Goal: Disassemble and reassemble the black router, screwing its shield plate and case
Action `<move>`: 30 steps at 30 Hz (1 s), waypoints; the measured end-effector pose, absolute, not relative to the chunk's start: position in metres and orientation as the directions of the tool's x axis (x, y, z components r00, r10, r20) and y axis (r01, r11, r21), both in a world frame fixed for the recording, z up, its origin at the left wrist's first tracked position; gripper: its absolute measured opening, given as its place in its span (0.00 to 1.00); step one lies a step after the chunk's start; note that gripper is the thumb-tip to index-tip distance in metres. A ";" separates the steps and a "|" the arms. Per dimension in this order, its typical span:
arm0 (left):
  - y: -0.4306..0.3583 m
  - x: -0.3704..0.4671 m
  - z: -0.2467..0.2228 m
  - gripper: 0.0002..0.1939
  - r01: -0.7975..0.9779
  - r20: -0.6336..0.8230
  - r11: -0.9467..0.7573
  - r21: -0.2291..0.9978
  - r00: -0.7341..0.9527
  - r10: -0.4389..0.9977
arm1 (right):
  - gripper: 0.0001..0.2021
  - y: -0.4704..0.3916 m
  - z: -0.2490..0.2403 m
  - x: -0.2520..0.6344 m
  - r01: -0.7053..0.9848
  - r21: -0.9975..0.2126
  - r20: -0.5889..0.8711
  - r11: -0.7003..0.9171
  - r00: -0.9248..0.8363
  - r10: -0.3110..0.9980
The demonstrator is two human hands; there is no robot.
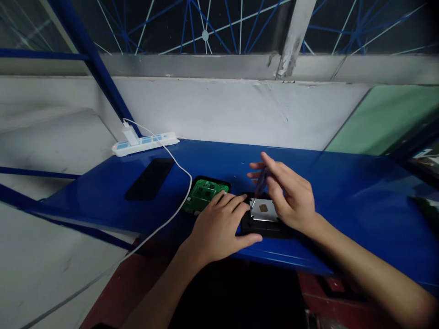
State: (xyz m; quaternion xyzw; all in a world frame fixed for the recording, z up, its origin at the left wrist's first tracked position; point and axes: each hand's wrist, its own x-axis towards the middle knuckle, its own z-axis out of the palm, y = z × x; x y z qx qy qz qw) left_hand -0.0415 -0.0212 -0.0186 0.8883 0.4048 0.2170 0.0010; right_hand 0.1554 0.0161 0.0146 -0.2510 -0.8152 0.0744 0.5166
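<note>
My right hand (pixel 291 194) is closed around the dark handle of a screwdriver (pixel 262 181). The shaft slants down and its tip meets the left part of a silver metal plate (pixel 270 211). A small brownish square marks the plate's middle. This plate sits in a black plastic casing (pixel 264 228), partly covered by both hands. My left hand (pixel 221 224) lies with fingers stretched over the casing's left edge, thumb along its near side. Left of it is a green circuit board (pixel 202 194) in a black shell, its near right part hidden by my left hand.
A black phone-like slab (pixel 150 179) lies on the blue table (pixel 291 157) at left. Behind it stands a white power strip (pixel 146 144) with a plugged-in charger (pixel 130 135). Its white cable (pixel 174 214) runs across the table and off the left front edge. A wall borders the back.
</note>
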 end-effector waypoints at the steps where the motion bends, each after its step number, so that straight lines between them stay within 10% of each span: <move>1: -0.021 -0.042 -0.019 0.27 0.718 0.386 -0.673 0.176 0.579 0.718 | 0.29 0.016 0.015 0.155 0.341 -0.376 0.807 0.862 -0.337 0.485; 30: -0.021 -0.041 -0.017 0.27 0.710 0.382 -0.676 0.199 0.579 0.720 | 0.24 0.020 0.015 0.153 0.424 -0.324 0.842 0.846 -0.279 0.463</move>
